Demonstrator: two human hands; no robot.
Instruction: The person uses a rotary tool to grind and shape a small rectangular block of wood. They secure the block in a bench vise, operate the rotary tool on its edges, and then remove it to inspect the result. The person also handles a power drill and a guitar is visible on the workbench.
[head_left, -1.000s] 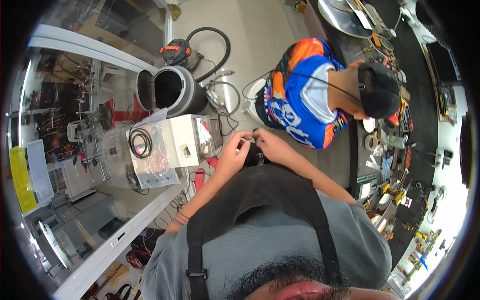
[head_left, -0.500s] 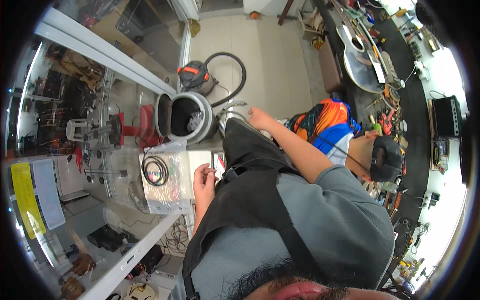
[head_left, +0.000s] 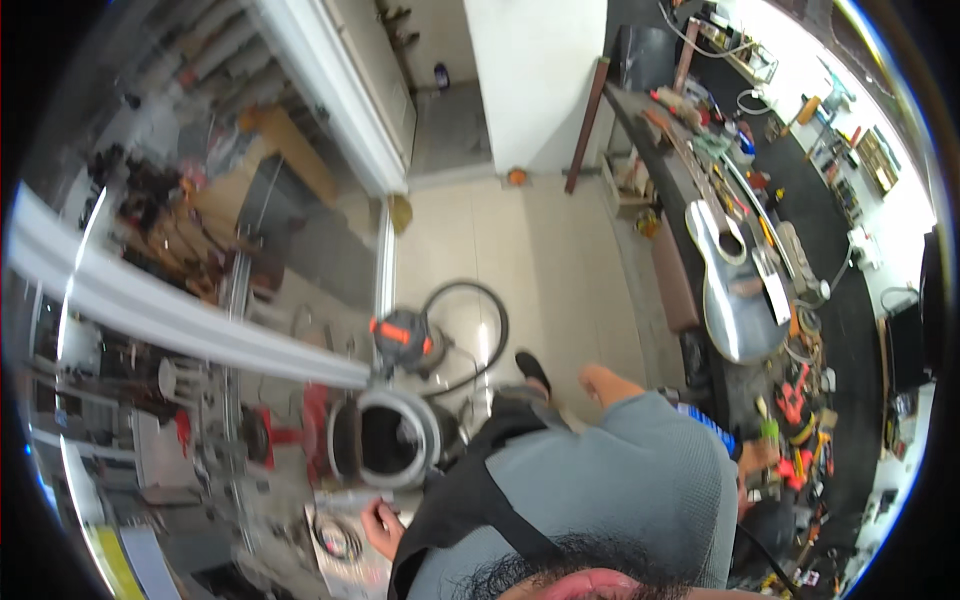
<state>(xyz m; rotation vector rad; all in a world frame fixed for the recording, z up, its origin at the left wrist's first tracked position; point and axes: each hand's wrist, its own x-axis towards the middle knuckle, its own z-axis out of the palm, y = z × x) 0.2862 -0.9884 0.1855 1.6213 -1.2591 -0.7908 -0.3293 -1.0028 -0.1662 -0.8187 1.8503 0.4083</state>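
My left hand (head_left: pixel 382 528) hangs low at my left side, beside a box wrapped in clear plastic (head_left: pixel 350 570) with a coiled black cable (head_left: pixel 338 537) on it. Its fingers are loosely bent and apart, with nothing in them. Out ahead, over the tiled floor, my right hand (head_left: pixel 603 383) is swung forward with its fingers curled in; no object shows in it. A grey round bin (head_left: pixel 432 440) stands just ahead of my left hand, its dark lid tipped back. Neither hand touches the bin.
A black-and-orange shop vacuum (head_left: pixel 405 340) with a looped hose stands ahead-left, by a glass partition (head_left: pixel 300 345). Along the right runs a dark workbench (head_left: pixel 850 330) with a guitar body (head_left: pixel 735 300) and many tools. Another person's blue sleeve (head_left: pixel 708 425) shows beside my right arm.
My view has tilted up and I have moved forward; the bin, vacuum and guitar now sit lower in the picture. The other person has slipped mostly behind my right shoulder. A dark shoe has appeared ahead.
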